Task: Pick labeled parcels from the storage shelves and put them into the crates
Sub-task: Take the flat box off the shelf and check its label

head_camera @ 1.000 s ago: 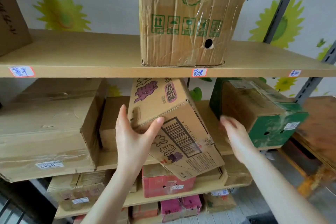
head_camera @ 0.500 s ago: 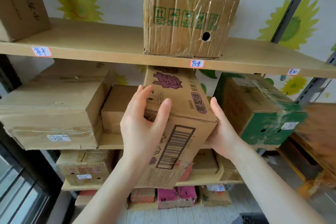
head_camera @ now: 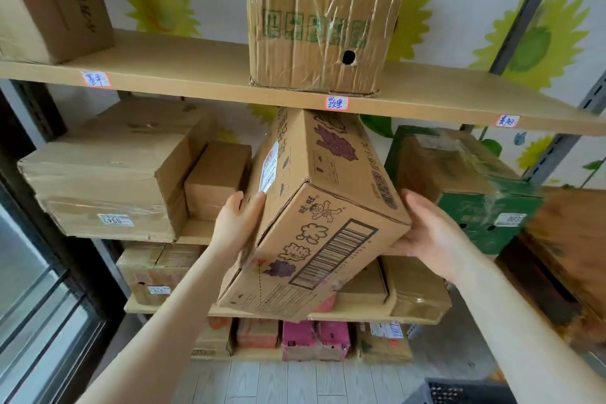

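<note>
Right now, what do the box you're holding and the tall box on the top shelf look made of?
Held box: matte brown corrugated cardboard, going by the folded flap seams and ink printed straight on it; a white paper label is stuck on its side. Tall box: cardboard too, apparently wrapped in clear glossy film or tape, judging by the wrinkled shine.

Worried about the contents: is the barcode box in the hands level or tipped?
Tipped: the barcode box slants, barcode end lower, held between left hand and right hand.

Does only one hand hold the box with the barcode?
No, the left hand and the right hand both hold the barcode box, one at each side.
</note>
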Demonstrator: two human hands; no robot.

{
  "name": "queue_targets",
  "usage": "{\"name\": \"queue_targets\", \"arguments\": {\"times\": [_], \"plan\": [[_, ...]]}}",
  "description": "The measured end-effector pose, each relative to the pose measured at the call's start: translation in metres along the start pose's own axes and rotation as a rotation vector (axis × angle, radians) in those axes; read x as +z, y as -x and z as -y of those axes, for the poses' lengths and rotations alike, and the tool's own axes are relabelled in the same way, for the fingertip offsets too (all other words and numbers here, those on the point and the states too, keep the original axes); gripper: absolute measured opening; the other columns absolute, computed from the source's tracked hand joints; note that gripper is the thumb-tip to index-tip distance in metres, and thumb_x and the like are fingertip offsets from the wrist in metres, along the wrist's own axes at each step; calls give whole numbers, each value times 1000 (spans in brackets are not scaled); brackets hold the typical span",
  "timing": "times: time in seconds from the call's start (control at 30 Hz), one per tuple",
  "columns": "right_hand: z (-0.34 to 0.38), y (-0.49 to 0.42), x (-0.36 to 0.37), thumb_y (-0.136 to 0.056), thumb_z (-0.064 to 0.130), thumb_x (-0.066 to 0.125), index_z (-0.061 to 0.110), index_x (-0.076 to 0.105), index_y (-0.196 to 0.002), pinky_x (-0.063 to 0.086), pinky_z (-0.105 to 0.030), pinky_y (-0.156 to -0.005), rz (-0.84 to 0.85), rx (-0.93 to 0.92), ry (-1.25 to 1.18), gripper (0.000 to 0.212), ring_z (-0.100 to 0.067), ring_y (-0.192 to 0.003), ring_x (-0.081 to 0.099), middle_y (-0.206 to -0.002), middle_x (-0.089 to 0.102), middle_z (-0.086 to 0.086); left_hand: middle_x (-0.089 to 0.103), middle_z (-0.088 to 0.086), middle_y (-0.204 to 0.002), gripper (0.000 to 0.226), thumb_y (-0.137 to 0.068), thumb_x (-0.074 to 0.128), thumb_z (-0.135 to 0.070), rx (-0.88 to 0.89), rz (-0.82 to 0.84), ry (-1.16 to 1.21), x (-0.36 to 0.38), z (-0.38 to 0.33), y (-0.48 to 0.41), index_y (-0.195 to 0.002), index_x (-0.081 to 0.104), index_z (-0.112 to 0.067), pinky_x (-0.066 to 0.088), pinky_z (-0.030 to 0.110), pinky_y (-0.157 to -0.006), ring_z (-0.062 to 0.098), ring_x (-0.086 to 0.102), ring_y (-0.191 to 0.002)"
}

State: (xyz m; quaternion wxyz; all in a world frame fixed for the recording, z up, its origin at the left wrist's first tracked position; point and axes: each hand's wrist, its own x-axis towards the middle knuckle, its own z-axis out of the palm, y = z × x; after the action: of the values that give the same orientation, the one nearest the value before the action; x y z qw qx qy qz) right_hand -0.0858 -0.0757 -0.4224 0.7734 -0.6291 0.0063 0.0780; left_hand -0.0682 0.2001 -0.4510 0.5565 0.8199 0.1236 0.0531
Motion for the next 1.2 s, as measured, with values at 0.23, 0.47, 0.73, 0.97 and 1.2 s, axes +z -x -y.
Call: {"name": "queue_targets", "arguments": {"times": [0.23,0.47,0.73,0.97,1.2], "plan": [[28,-26,21,-90,37,54,35,47,-123,57,-26,-67,-76,-55,306,33,-8,-80,70,-101,64,7,59,1,-116,66,-81,49,-64,-141,168,147,13,3,-18,-126,50,-15,39,29,-85,15,56,-95],[22,-27,-14,-80,38,66,26,62,-107,51,-38,-87,-289,27,310,30,-21,-102,63,-110,65,-3,62,5,-83,65,-84,49,-59,-470,227,273,19,33,-56,-114,53,-2,44,25,-60,18,59,-71],[-29,2,-11,-87,46,56,16,59,-112,45,-26,-75,-582,-75,313,40,-11,-94,59,-101,63,2,65,5,-81,47,-80,56,-60,-323,109,202,24,50,-51,-80,56,-13,49,28,-63,18,61,-72],[-98,79,-21,-72,65,58,29,65,-107,49,-28,-72,-469,26,147,50,-14,-91,61,-100,66,3,50,-2,-62,47,-85,55,-53,-75,-77,13,4,76,34,-59,46,-14,33,25,-52,13,46,-59],[-146,175,-46,-78,73,43,29,62,-114,50,-39,-86,-468,274,-25,60,-20,-102,63,-108,68,-3,49,0,-60,50,-86,52,-53,89,-166,-119,6,87,135,-62,42,-11,31,28,-48,13,43,-55]]}}
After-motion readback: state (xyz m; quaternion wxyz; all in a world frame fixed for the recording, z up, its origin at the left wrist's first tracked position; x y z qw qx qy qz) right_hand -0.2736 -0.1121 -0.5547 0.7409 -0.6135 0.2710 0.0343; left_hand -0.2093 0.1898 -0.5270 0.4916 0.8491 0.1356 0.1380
